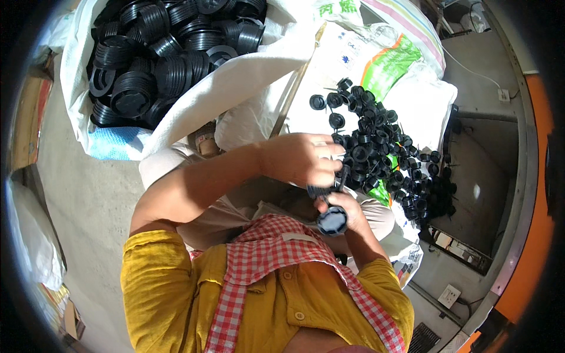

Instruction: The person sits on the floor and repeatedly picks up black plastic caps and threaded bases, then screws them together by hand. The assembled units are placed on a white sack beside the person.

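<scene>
My left hand [303, 157] is closed over a small black plastic ring [329, 187] just above my lap. Directly below it, my right hand [344, 207] grips a larger round black plastic cap [332, 222]. The two parts are touching between my hands. A heap of small black plastic rings [379, 150] lies on a white printed sack [347, 59] just beyond my hands, to the right. My yellow shirt and red checked apron fill the bottom of the view.
A big white woven sack [235, 82] at the upper left holds several large ribbed black caps [165, 53]. More printed bags are stacked at the top right. Concrete floor lies to the left, a wall socket [449, 295] at lower right, cardboard at the far left.
</scene>
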`<control>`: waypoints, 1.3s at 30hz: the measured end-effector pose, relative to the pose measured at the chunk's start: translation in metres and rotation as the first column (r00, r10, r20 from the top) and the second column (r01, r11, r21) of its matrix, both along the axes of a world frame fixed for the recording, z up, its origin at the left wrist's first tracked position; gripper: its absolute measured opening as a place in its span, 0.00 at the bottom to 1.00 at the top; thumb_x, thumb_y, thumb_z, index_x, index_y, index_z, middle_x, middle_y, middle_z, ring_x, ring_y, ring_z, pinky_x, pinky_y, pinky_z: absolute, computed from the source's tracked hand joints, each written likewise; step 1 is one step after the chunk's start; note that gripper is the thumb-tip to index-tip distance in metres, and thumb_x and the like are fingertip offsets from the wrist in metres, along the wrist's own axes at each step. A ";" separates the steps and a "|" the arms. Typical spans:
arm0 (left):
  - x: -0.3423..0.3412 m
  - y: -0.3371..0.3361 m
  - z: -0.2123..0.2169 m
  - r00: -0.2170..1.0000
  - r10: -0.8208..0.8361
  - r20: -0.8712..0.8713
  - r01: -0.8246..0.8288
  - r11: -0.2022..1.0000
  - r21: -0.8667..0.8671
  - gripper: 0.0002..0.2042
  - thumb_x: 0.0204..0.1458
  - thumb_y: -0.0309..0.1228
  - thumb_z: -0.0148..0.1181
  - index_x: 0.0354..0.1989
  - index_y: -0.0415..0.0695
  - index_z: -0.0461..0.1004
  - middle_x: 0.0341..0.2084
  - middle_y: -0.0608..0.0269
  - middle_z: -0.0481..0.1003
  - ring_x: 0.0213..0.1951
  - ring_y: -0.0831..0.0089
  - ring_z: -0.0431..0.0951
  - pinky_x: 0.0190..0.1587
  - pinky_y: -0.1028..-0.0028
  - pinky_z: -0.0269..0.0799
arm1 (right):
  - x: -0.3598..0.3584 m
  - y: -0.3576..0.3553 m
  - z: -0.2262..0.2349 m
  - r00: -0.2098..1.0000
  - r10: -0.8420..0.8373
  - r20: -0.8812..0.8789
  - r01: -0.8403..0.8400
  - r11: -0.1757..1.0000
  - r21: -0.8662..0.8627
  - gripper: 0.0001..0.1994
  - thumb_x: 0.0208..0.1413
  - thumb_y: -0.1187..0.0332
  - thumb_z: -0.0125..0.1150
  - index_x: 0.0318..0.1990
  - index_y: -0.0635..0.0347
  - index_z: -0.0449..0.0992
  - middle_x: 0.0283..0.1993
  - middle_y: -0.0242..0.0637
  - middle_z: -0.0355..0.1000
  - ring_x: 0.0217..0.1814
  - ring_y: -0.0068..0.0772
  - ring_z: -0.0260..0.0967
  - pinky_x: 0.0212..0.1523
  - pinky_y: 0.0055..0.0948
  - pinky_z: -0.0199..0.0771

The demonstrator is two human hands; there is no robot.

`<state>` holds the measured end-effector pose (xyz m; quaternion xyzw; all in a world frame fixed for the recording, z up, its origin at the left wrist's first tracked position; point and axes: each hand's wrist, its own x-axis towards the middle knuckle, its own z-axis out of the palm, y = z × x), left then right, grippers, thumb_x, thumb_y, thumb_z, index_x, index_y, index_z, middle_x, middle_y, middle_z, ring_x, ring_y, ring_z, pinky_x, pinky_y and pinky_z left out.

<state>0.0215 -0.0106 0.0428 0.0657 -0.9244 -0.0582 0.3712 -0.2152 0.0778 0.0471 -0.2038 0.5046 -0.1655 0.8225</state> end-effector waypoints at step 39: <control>0.115 -0.025 0.138 0.031 0.946 -0.324 -0.966 -0.055 -0.254 0.37 0.34 0.46 0.71 0.57 0.48 0.68 0.56 0.34 0.58 0.58 0.43 0.59 0.61 0.50 0.51 | -0.133 -0.132 -0.316 0.256 -0.619 -0.742 -0.181 0.723 -0.666 0.14 0.49 0.78 0.58 0.44 0.63 0.67 0.27 0.32 0.70 0.19 0.23 0.65 0.18 0.26 0.65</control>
